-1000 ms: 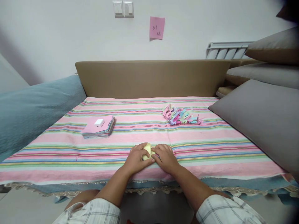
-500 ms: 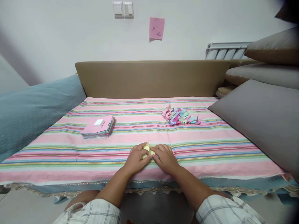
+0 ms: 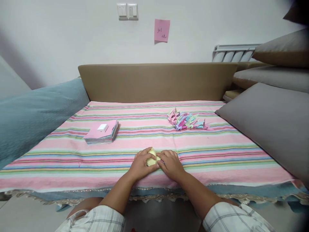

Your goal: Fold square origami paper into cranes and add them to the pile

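Observation:
Close to the front edge of the striped cloth (image 3: 96,175), a small pale yellow piece of folded paper (image 3: 151,161) lies between my two hands. My left hand (image 3: 142,163) curls round its left side, fingers at the far edge and thumb at the near edge. From the right, my right hand (image 3: 171,163) pinches the paper's right part with thumb and forefinger. The two thumb tips nearly meet at the near edge. Parts of the paper are covered by my fingers, so its full folded shape is hidden.
A stack of coloured square paper (image 3: 100,140) with a small white block (image 3: 102,128) on top lies to the left. Folded paper cranes (image 3: 185,120) form a colourful row at the back right. Grey cushions (image 3: 270,119) stand on the right, a blue armrest (image 3: 43,109) on the left.
My left fingers have lifted and spread slightly, so more of the yellow paper shows. My right thumb has shifted a little along the near edge. The stack and the cranes stay put.

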Available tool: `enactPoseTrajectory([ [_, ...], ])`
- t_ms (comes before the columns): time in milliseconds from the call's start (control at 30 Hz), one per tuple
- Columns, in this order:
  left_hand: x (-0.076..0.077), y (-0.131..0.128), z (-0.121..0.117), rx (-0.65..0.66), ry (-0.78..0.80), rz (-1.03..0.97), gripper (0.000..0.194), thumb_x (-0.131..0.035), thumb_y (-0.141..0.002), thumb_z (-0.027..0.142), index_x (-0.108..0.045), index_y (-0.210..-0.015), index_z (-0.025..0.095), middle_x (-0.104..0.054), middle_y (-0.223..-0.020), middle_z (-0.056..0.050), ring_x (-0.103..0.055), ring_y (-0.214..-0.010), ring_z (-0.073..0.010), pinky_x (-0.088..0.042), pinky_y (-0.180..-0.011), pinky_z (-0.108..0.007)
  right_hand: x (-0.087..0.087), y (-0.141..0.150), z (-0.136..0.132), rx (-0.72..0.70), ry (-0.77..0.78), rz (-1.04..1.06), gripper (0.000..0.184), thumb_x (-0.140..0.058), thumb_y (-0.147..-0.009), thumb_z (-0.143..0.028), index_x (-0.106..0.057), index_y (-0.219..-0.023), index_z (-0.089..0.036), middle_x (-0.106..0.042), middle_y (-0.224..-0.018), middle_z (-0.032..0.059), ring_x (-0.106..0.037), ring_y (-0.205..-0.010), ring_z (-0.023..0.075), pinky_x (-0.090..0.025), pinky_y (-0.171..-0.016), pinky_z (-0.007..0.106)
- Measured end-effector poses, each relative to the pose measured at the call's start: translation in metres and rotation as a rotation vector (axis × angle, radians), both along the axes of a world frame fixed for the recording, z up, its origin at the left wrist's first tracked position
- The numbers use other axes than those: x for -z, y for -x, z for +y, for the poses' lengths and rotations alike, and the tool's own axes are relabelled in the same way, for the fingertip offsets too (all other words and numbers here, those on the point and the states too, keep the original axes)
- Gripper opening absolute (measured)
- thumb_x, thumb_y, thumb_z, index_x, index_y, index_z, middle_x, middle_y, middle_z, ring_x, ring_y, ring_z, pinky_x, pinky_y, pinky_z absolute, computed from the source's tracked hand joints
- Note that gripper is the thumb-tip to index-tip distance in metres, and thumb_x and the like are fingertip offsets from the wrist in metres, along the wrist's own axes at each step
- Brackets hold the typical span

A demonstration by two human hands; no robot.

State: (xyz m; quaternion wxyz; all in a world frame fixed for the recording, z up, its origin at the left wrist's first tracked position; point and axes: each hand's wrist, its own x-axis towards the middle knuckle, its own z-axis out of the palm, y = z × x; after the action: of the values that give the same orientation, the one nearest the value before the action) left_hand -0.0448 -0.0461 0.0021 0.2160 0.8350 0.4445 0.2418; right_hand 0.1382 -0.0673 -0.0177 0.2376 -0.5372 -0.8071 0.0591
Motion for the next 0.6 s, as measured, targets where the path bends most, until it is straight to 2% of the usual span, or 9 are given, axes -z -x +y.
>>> enactPoseTrajectory([
  [133, 0.0014, 0.0002, 0.0028, -0.001, 0.028, 0.023, 0.049, -0.081, -0.052, 0.044, -0.065, -0.095, 0.025, -0.048, -0.132, -0.009, -0.043, -0.121, -0.0295, -0.034, -0.100, -0.044, -0.0006, 0.0004, 0.0003, 0.002, 0.007, -0.003, 0.029, -0.050, -0.087, -0.032, -0.056, -0.116, -0.026, -0.058, -0.104, 0.0043, -0.046, -0.096, 0.0203, -0.031, -0.086, 0.035],
  [333, 0.0051, 0.0023, 0.0068, 0.009, 0.038, -0.029, 0.046, -0.079, -0.057, 0.041, -0.066, -0.097, 0.025, -0.052, -0.127, -0.009, -0.047, -0.118, -0.0274, -0.036, -0.099, -0.042, 0.0007, -0.0002, 0.0008, 0.006, 0.011, -0.009, 0.030, -0.051, -0.086, -0.030, -0.056, -0.116, -0.026, -0.058, -0.104, 0.0045, -0.046, -0.096, 0.0202, -0.032, -0.085, 0.034],
  [600, 0.0081, 0.0036, 0.0106, -0.045, -0.001, -0.054, 0.037, -0.080, -0.056, 0.036, -0.067, -0.088, 0.025, -0.059, -0.119, -0.006, -0.049, -0.113, -0.0274, -0.037, -0.098, -0.045, 0.0012, 0.0005, 0.0014, -0.006, -0.008, 0.002, 0.023, -0.050, -0.087, -0.028, -0.058, -0.108, -0.026, -0.058, -0.101, 0.0034, -0.046, -0.093, 0.0196, -0.032, -0.083, 0.033],
])
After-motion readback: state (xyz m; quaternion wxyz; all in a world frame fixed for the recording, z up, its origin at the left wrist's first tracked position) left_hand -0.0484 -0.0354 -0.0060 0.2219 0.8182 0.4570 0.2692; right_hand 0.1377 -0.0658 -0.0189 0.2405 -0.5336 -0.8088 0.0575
